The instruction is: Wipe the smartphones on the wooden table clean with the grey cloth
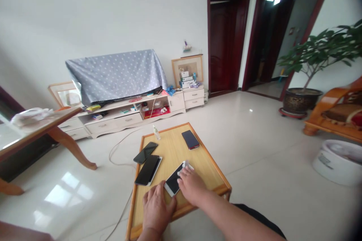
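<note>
A white-framed smartphone [173,180] with a dark screen lies on a low bamboo tray [181,158] with an orange wooden rim. My left hand [156,207] steadies the phone's lower edge, with the thumb against it. My right hand [191,186] lies over the phone's upper end, pinching a small white wipe [186,165] on the glass. Farther up the tray are a black smartphone [145,152], a black phone in a white case [148,170], and a dark phone with a red edge [190,139]. A small spray bottle [155,132] stands at the tray's far edge.
A grey-white cable [118,154] trails across the tiled floor left of the tray. Beyond it stands a low white cabinet [127,116] holding clutter, under a dotted cloth. A wooden table corner [36,128] juts in at left; a white basin [336,162] and potted plant [302,99] stand right.
</note>
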